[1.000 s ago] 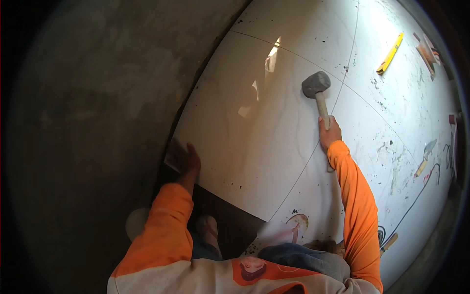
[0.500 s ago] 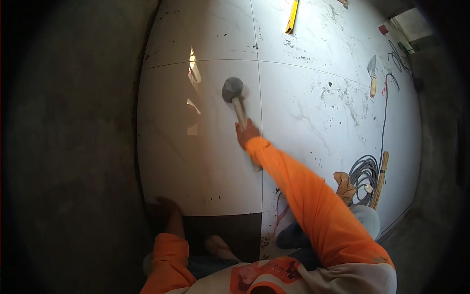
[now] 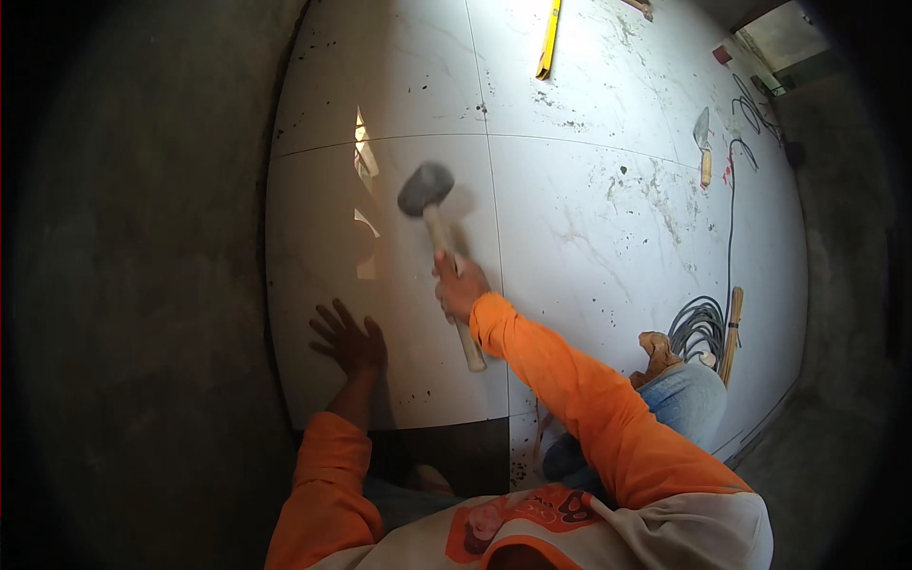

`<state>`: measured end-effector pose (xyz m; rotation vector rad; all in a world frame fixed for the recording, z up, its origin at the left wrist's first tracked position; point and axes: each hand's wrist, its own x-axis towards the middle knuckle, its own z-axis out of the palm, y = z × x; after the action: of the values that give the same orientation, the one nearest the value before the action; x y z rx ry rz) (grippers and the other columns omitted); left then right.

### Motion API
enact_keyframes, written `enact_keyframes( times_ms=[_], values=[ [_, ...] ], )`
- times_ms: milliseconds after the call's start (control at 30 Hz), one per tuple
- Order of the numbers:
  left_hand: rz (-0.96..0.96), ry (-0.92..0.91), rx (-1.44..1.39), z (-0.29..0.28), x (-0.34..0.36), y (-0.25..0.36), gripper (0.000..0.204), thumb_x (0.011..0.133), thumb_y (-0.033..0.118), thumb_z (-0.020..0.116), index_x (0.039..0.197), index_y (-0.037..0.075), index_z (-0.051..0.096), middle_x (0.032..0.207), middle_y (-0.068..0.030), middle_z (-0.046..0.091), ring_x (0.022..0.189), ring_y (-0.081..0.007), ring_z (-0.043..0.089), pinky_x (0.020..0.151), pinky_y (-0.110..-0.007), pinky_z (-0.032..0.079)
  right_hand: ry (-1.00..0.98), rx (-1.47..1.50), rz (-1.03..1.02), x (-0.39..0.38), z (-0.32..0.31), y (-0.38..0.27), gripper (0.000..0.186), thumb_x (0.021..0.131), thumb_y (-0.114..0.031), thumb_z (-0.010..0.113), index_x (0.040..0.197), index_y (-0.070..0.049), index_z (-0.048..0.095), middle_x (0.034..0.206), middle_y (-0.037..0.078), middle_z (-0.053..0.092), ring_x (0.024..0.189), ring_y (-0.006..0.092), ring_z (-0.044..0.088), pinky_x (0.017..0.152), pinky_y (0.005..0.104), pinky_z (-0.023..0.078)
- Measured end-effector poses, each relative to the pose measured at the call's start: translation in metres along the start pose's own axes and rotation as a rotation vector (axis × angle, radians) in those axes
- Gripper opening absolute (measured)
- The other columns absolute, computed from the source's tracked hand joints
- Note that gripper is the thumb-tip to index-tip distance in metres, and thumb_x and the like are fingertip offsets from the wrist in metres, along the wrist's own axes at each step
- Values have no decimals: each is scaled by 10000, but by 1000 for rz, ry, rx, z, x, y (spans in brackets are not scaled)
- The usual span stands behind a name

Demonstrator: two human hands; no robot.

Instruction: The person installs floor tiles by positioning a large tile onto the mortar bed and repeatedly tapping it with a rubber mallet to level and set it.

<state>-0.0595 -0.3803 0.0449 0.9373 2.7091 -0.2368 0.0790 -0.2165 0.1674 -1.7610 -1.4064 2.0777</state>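
Observation:
My right hand [image 3: 462, 285] is wrapped round the wooden handle of a rubber mallet [image 3: 427, 190]. The mallet's dark head is slightly blurred, and its shadow falls on the pale tile to the right of it; whether it touches the tile I cannot tell. Beneath both hands lies a large white marbled floor tile [image 3: 418, 380], bordered on the right and far sides by thin joints. My left hand [image 3: 351, 342] rests with spread fingers on the left part of this tile, near the wall, palm down and holding nothing.
A dark untiled strip [image 3: 446, 456] borders the near tile edge. A wall [image 3: 142, 285] rises at left. On the right lie a trowel [image 3: 704, 152], coiled cable [image 3: 698, 323] and a stick bundle [image 3: 732, 332]. A yellow spirit level [image 3: 548, 43] lies farther off. Dark crumbs dot the tiles.
My left hand has moved from the tile's near left corner up onto its surface, fingers spread. My right hand and the mallet have shifted a little left and nearer.

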Motion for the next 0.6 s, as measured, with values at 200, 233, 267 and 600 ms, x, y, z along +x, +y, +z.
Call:
enact_keyframes(
  times_ms=[200,233,267,600],
  values=[
    [108,52,-47,-7,43,55,760,928,468,375,1533,101,99,1591,-184,-15,1442,-453,-22,1102,-673,21,267,111,-341,39,-19,-25,558,970,-565,373,895,-24,490,624,85,525,470,186,525,432,351,448],
    [141,44,-38,-11,46,67,757,928,476,367,1534,105,104,1591,-182,-13,1442,-454,-24,1101,-675,22,360,9,-361,63,-30,-7,551,973,-554,374,895,-22,493,640,94,535,470,203,529,434,355,449],
    [135,35,-40,-8,49,73,757,928,476,367,1534,105,104,1591,-182,-13,1442,-454,-24,1101,-675,22,444,-92,-379,77,-36,3,544,975,-544,376,895,-19,497,657,103,546,470,219,532,435,358,451],
    [293,69,-55,-13,78,88,754,919,495,359,1532,124,125,1591,-169,2,1447,-433,-30,1095,-690,-10,380,208,-305,61,-26,2,572,966,-569,401,927,-8,504,640,50,482,491,155,496,468,289,421]
  ],
)
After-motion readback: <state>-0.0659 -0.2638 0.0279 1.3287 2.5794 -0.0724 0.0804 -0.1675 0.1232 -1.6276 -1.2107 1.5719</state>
